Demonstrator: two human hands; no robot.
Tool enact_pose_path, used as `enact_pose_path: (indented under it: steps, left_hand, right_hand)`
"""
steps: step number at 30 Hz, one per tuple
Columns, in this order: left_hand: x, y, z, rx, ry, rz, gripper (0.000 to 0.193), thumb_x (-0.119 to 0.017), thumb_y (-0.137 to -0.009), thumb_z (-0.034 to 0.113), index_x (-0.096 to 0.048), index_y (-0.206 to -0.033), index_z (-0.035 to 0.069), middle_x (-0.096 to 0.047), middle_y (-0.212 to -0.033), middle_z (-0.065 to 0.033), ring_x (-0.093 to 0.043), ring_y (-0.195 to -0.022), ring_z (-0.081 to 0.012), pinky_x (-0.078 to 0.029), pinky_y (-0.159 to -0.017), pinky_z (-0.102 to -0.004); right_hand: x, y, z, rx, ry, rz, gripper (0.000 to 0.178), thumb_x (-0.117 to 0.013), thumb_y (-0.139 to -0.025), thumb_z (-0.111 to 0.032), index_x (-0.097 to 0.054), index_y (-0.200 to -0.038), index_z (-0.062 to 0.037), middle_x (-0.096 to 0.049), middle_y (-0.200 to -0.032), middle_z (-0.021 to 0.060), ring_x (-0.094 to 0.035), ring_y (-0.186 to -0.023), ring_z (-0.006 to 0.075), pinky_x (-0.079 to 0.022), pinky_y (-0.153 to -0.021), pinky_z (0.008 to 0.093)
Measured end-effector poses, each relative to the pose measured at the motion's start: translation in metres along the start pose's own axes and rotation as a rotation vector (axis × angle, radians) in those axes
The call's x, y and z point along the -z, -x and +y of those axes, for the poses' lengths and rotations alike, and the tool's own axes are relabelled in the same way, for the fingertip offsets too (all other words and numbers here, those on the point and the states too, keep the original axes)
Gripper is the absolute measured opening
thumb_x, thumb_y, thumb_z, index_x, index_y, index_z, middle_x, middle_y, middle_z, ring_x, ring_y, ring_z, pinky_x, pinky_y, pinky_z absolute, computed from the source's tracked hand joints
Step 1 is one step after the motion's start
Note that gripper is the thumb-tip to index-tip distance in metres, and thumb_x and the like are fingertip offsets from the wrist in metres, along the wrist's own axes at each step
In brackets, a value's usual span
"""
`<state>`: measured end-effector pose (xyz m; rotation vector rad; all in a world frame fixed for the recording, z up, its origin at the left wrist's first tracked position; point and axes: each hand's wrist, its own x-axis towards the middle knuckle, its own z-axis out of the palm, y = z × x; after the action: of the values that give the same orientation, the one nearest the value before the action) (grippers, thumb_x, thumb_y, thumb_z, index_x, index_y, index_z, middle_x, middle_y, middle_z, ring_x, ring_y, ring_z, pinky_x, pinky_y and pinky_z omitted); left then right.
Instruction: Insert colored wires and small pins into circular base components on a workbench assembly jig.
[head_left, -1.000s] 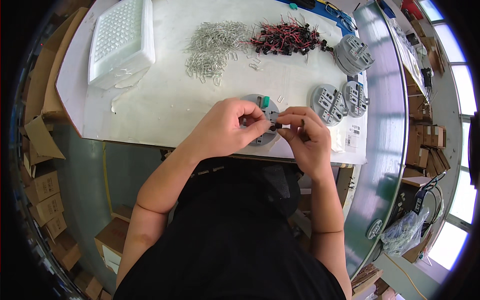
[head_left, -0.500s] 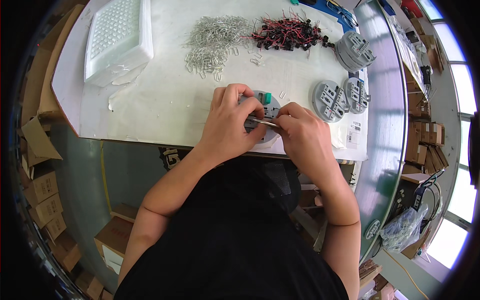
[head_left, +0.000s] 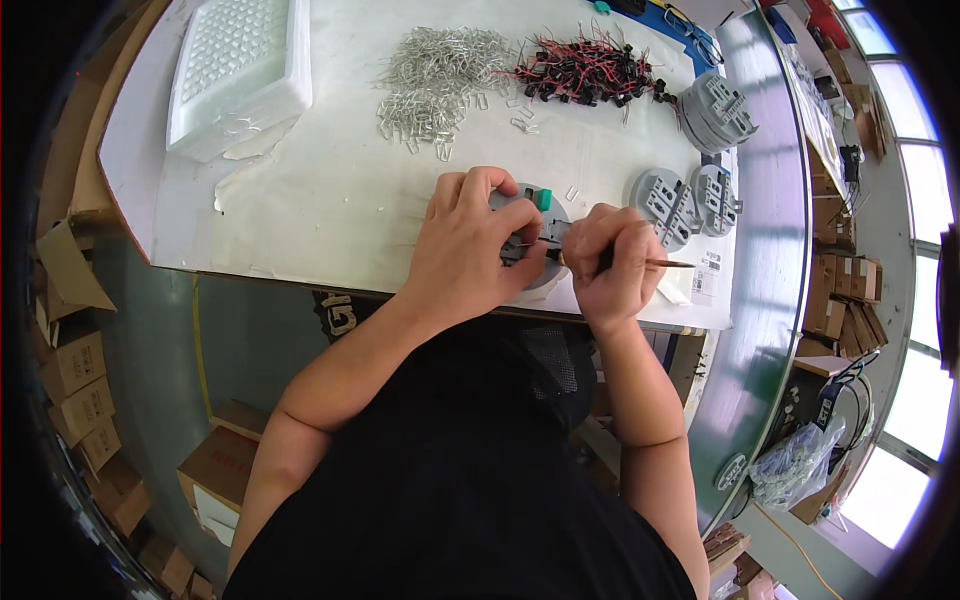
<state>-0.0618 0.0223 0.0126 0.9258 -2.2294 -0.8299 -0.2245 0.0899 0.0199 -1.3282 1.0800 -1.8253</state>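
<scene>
A round grey plastic base (head_left: pixel 497 200) lies near the table's front edge, with a green block (head_left: pixel 542 199) on its far part. My left hand (head_left: pixel 465 240) is curled over its left side, fingers and thumb closed on it. My right hand (head_left: pixel 612 258) is a fist at the base's right side, wrapped round a slim pointed tool (head_left: pixel 675 264) whose thin brownish end sticks out to the right. Fingers hide the tool's other end, so its kind is unclear. A small dark part (head_left: pixel 553 240) shows between the hands.
Farther back lie a pile of bent silver wire clips (head_left: pixel 430 85) and a heap of black parts with red leads (head_left: pixel 590 70). A white foam tray (head_left: pixel 295 90) stands far left. Grey bases (head_left: pixel 662 205) lie to the right, with stacked ones (head_left: pixel 715 110) behind.
My right hand has turned and moved slightly right; the tool's thin end now points right instead of lying across the base. My left hand stays on the base.
</scene>
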Motion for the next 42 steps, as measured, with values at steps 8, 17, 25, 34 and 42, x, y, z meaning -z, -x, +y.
enact_pose_path:
  steps: [8, 17, 25, 34, 42]
  left_hand:
    - [0.015, -0.009, 0.0, -0.087, 0.112, 0.06, 0.059, -0.088, -0.071, 0.024, -0.066, -0.125, 0.016, -0.056, -0.13, -0.0107, -0.051, -0.121, -0.0355, -0.046, -0.103, -0.0444]
    - [0.037, -0.021, 0.033, -0.24, -0.173, -0.177, 0.097, -0.097, -0.063, 0.024, -0.052, -0.148, 0.013, -0.049, -0.137, -0.0168, -0.059, -0.116, -0.036, -0.049, -0.104, -0.0461]
    - [0.035, 0.026, -0.011, -0.184, 0.164, -0.003, 0.098, -0.098, -0.068, 0.024, -0.048, -0.152, 0.007, -0.055, -0.132, -0.0189, -0.063, -0.113, -0.0364, -0.05, -0.106, -0.0475]
    - [0.038, 0.013, -0.012, -0.113, 0.017, -0.151, 0.11, -0.095, -0.068, 0.052, -0.05, -0.156, 0.006, -0.07, -0.109, -0.0099, -0.068, -0.103, -0.0286, -0.052, -0.096, -0.0441]
    - [0.029, 0.016, -0.015, -0.154, -0.021, -0.069, 0.111, -0.091, -0.066, 0.065, -0.056, -0.152, 0.005, -0.071, -0.103, -0.0069, -0.068, -0.097, -0.0263, -0.051, -0.092, -0.0422]
  right_hand:
    - [-0.009, -0.015, -0.008, -0.119, -0.146, 0.091, 0.054, -0.037, -0.118, -0.041, -0.056, -0.086, -0.0016, -0.049, -0.064, 0.0051, -0.037, -0.048, 0.0124, -0.034, -0.047, 0.0293]
    - [0.038, -0.016, -0.073, -0.326, -0.083, 0.087, 0.056, -0.042, -0.116, -0.046, -0.059, -0.087, -0.0013, -0.053, -0.069, 0.0052, -0.049, -0.058, 0.0153, -0.041, -0.055, 0.0337]
    - [0.032, -0.006, -0.069, -0.346, 0.928, -0.28, 0.041, -0.064, -0.107, -0.032, -0.066, -0.081, -0.0001, -0.062, -0.074, 0.0114, -0.061, -0.065, 0.0268, -0.044, -0.058, 0.0407]
    - [-0.002, -0.013, -0.07, -0.345, 1.244, -0.53, 0.035, -0.07, -0.101, -0.031, -0.069, -0.078, -0.0046, -0.065, -0.068, 0.0162, -0.063, -0.062, 0.0404, -0.048, -0.057, 0.0489]
    - [-0.01, -0.019, -0.064, -0.389, 1.252, -0.603, 0.038, -0.068, -0.101, -0.033, -0.07, -0.075, -0.0051, -0.064, -0.061, 0.0189, -0.063, -0.058, 0.0428, -0.051, -0.057, 0.052]
